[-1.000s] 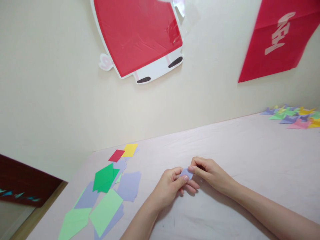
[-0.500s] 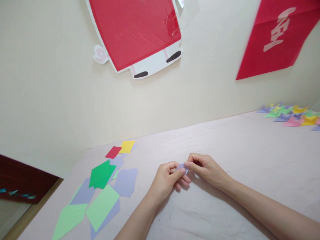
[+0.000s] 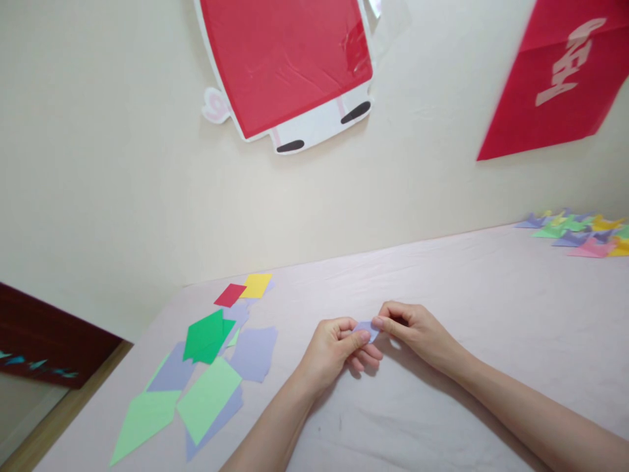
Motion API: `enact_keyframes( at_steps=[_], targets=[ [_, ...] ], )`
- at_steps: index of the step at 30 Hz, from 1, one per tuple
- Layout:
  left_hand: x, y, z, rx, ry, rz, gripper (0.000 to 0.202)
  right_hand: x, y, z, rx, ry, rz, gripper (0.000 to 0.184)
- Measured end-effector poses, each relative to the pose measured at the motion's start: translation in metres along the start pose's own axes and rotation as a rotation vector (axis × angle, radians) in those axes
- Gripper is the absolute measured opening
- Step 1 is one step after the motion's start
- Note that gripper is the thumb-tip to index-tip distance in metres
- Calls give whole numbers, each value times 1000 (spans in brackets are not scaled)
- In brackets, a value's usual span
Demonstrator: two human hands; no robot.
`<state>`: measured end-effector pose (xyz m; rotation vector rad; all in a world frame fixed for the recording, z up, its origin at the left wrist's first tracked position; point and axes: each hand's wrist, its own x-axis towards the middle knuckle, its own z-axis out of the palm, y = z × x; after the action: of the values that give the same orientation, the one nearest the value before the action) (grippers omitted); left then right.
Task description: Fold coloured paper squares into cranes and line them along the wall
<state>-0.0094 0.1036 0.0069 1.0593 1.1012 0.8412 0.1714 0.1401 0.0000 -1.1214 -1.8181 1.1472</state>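
A small lilac folded paper (image 3: 366, 328) is pinched between both my hands, just above the pale table (image 3: 472, 288). My left hand (image 3: 334, 351) grips its left side with thumb and curled fingers. My right hand (image 3: 410, 331) pinches its right side with thumb and forefinger. Most of the paper is hidden by my fingertips.
Loose paper squares lie to the left: light green (image 3: 209, 396), dark green (image 3: 206, 337), lilac (image 3: 253, 354), red (image 3: 230, 295), yellow (image 3: 256, 286). A cluster of folded coloured paper pieces (image 3: 580, 231) sits at the far right by the wall. The table's left edge drops to a wooden floor.
My hands stay together on the lilac paper, the fingers shifting slightly on it. The view has drifted a little; nothing else on the table moved.
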Motion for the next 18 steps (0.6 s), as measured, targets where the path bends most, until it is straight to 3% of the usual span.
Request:
enact_keyframes(
  at_steps=[3,7,10,13,16,18],
  targets=[
    [0,0,0,-21,-34,10,44,0,1,0,-27,43,-37,35],
    [-2,3,-7,-56,-164,15,39,-1,1,0,-42,69,-53,36],
    [-5,7,-22,-54,-265,-31,35,-1,2,-1,-53,60,-73,35],
    [-10,14,-39,-19,-331,-91,38,1,4,-3,-15,132,-51,36],
    [-14,20,-44,-19,-256,-69,52,2,4,-5,30,170,-27,37],
    [-12,21,-36,-23,-165,-2,68,2,4,-5,40,129,-40,36]
  ],
)
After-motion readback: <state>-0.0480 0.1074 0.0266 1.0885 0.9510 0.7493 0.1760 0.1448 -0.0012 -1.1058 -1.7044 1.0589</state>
